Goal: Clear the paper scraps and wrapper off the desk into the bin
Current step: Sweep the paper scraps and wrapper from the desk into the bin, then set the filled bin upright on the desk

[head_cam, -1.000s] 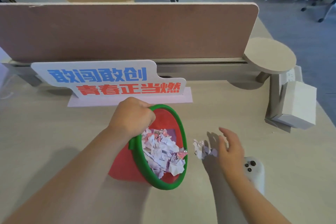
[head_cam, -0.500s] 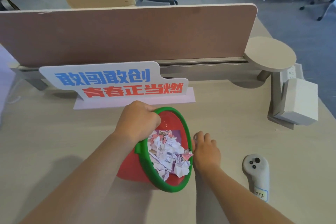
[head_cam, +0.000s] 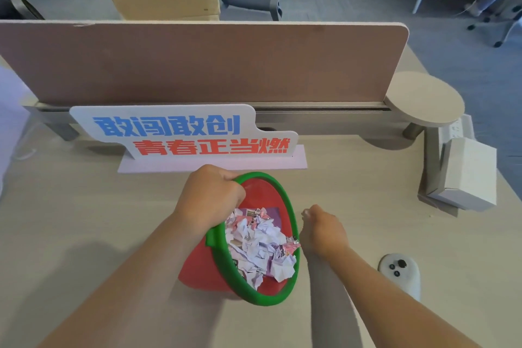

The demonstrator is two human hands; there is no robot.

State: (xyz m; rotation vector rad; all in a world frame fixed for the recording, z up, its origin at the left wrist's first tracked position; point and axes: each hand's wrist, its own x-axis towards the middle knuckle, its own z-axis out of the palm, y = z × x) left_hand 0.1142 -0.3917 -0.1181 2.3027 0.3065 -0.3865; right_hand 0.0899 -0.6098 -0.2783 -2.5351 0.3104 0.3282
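Observation:
A red bin with a green rim (head_cam: pixel 285 200) lies tilted on the desk, its mouth facing right. My left hand (head_cam: pixel 209 195) grips the rim at its far left side. Crumpled white and lilac paper scraps (head_cam: pixel 260 246) fill the bin, and a pink wrapper piece (head_cam: pixel 291 247) sits at the right rim. My right hand (head_cam: pixel 323 230) rests on the desk just right of the rim, back up and fingers curled together, with nothing visible in it.
A white sign with blue and red characters (head_cam: pixel 186 133) stands behind the bin. A white controller (head_cam: pixel 401 271) lies at the right. A white box (head_cam: pixel 469 172) and a round stand (head_cam: pixel 423 99) are at the far right. A pink partition (head_cam: pixel 197 62) closes the desk's back.
The small heap of scraps that lay right of the bin is gone from the desk. My right hand swept left to the bin's rim. My left hand kept its grip on the bin.

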